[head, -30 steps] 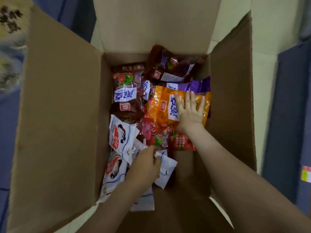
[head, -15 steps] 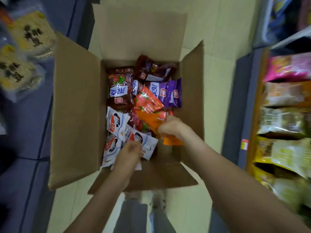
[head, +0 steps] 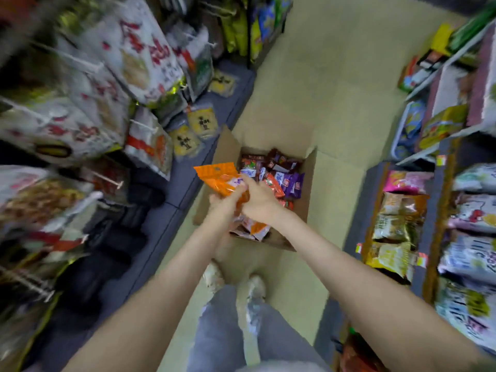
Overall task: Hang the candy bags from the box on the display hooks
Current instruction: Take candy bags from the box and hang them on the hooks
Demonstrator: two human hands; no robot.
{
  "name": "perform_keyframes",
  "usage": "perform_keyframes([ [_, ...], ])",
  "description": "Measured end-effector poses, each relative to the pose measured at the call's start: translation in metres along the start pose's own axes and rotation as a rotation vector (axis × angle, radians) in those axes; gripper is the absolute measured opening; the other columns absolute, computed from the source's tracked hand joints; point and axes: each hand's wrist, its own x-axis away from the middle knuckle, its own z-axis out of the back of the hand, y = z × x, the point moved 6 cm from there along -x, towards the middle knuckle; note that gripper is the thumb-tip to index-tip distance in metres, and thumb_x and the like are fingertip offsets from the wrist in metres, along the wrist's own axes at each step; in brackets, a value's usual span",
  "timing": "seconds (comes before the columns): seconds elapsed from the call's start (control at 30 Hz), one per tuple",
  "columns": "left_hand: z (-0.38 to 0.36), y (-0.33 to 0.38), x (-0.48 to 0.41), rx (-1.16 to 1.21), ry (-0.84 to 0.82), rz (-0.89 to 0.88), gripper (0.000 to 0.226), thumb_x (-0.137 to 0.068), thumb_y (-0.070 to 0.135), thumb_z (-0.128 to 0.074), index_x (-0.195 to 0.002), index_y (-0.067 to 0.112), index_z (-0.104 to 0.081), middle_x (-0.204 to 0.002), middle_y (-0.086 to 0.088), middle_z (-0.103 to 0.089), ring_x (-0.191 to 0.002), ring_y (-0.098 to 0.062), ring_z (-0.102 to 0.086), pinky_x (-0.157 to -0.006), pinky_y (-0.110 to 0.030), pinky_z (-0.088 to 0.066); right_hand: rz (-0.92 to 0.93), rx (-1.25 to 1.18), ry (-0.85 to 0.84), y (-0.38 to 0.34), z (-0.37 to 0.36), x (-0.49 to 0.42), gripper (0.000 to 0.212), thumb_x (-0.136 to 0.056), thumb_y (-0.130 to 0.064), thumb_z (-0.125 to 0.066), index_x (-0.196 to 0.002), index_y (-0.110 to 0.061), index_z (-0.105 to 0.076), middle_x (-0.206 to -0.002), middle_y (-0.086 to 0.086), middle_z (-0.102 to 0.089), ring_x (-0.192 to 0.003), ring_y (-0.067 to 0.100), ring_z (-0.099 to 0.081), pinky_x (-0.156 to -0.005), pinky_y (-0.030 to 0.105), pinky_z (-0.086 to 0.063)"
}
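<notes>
Head: glossy orange bag (head: 214,176), cardbd box (head: 308,189)

In the middle of the frame the left hand (head: 224,208) and right hand (head: 261,204) grip an orange bag (head: 217,177) above an open box (head: 309,189) on the floor (head: 322,103). More bags (head: 284,178) lie inside it. Blurred hooks (head: 107,179) with packets (head: 139,57) fill the left, and shelves (head: 402,216) line the right.
</notes>
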Motion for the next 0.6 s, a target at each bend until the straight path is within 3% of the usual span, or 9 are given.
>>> perform_keyframes([
  [0.07, 0.020, 0.021, 0.041, 0.190, 0.069, -0.031, 0.102, -0.046, 0.066, -0.085, -0.128, 0.020, -0.045, -0.120, -0.013, -0.065, -0.099, -0.030, -0.068, -0.086, -0.051, -0.054, 0.113, 0.084, -0.018, -0.048, -0.006, 0.029, 0.076, -0.081, -0.009, -0.051, -0.149, -0.023, -0.019, -0.133, 0.020, -0.038, -0.129, 0.038, -0.035, -0.106, 0.038, -0.034],
  [0.13, 0.055, 0.034, 0.074, 0.394, 0.188, -0.090, 0.073, -0.074, 0.046, -0.075, -0.130, 0.020, -0.036, -0.116, -0.015, -0.066, -0.098, -0.030, -0.068, -0.071, -0.039, -0.057, 0.240, 0.203, -0.086, -0.093, -0.021, 0.057, 0.078, -0.080, -0.016, -0.055, -0.148, -0.019, -0.016, -0.129, 0.018, -0.037, -0.128, 0.038, -0.034, -0.105, 0.040, -0.034],
  [0.17, 0.076, 0.038, 0.087, 0.444, 0.222, -0.121, 0.066, -0.079, 0.039, -0.072, -0.130, 0.018, -0.037, -0.116, -0.016, -0.065, -0.098, -0.032, -0.067, -0.065, -0.037, -0.057, 0.289, 0.262, -0.157, -0.112, -0.030, 0.069, 0.083, -0.080, -0.021, -0.058, -0.149, -0.020, -0.012, -0.132, 0.017, -0.034, -0.130, 0.036, -0.031, -0.105, 0.041, -0.034],
  [0.23, 0.123, 0.048, 0.118, 0.431, 0.270, -0.208, 0.062, -0.076, 0.034, -0.072, -0.128, 0.014, -0.044, -0.119, -0.020, -0.064, -0.098, -0.036, -0.067, -0.065, -0.044, -0.059, 0.341, 0.269, -0.324, -0.148, -0.043, 0.092, 0.090, -0.084, -0.038, -0.062, -0.151, -0.026, -0.004, -0.146, 0.012, -0.021, -0.140, 0.032, -0.018, -0.110, 0.042, -0.028],
  [0.3, 0.168, 0.060, 0.154, 0.363, 0.240, -0.317, 0.045, -0.087, 0.021, -0.063, -0.129, 0.011, -0.051, -0.119, -0.020, -0.064, -0.097, -0.036, -0.066, -0.069, -0.045, -0.058, 0.390, 0.158, -0.375, -0.189, -0.045, 0.112, 0.086, -0.084, -0.054, -0.060, -0.150, -0.031, -0.009, -0.154, 0.007, -0.014, -0.143, 0.026, -0.016, -0.112, 0.041, -0.027],
  [0.4, 0.229, 0.081, 0.221, 0.308, 0.211, -0.440, 0.035, -0.092, 0.010, -0.057, -0.127, 0.014, -0.055, -0.115, -0.013, -0.068, -0.095, -0.032, -0.067, -0.076, -0.044, -0.057, 0.456, 0.006, -0.282, -0.256, -0.049, 0.140, 0.080, -0.086, -0.051, -0.059, -0.149, -0.023, -0.017, -0.148, 0.001, -0.028, -0.133, 0.020, -0.034, -0.099, 0.031, -0.035],
  [0.53, 0.305, 0.095, 0.304, 0.299, 0.163, -0.559, 0.038, -0.088, 0.008, -0.062, -0.125, 0.016, -0.055, -0.112, -0.008, -0.070, -0.095, -0.028, -0.069, -0.075, -0.040, -0.056, 0.513, -0.224, -0.489, -0.331, -0.093, 0.181, 0.056, -0.090, -0.042, -0.058, -0.138, -0.030, -0.034, -0.135, -0.010, -0.048, -0.117, 0.014, -0.054, -0.099, 0.038, -0.044],
  [0.6, 0.338, 0.102, 0.339, 0.323, 0.153, -0.615, 0.039, -0.087, 0.008, -0.062, -0.126, 0.013, -0.055, -0.111, -0.010, -0.070, -0.092, -0.025, -0.070, -0.069, -0.035, -0.057, 0.592, -0.263, -0.515, -0.364, -0.115, 0.201, 0.043, -0.090, -0.034, -0.060, -0.131, -0.027, -0.046, -0.125, -0.006, -0.061, -0.106, 0.011, -0.063, -0.087, 0.031, -0.050],
])
